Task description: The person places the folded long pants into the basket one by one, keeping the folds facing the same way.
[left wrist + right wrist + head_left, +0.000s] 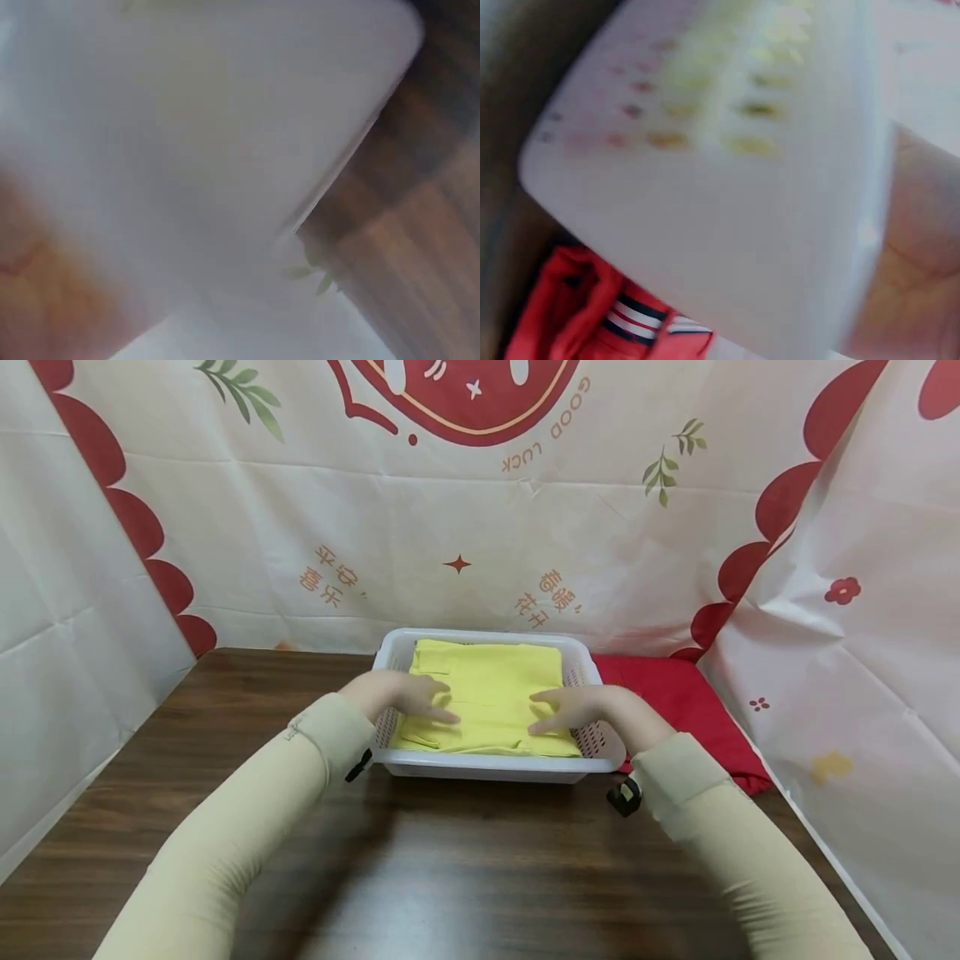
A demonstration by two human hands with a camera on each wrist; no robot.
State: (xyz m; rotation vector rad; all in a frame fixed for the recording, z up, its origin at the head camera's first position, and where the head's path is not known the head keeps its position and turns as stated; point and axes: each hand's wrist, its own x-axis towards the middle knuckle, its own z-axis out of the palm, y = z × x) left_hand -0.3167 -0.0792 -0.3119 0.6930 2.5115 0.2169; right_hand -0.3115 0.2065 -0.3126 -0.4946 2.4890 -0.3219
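Note:
A folded yellow garment [491, 693] lies flat inside a white plastic basket [480, 766] with perforated sides. My left hand [408, 695] reaches over the basket's left rim, its fingers spread above the garment's left part. From the right side, my right hand [577, 706] comes over the opposite rim, thumb and fingers apart near the garment's right edge. Neither hand visibly pinches the cloth; whether the fingertips touch it is hard to tell. In the right wrist view the palm [915, 247] shows beside the blurred basket wall [705, 217].
A folded red garment [667, 693] lies right of the basket, partly behind it; its striped trim [636, 319] shows in the right wrist view. The dark wooden table [480, 868] extends in front. A printed white cloth [420, 527] hangs at the back and sides.

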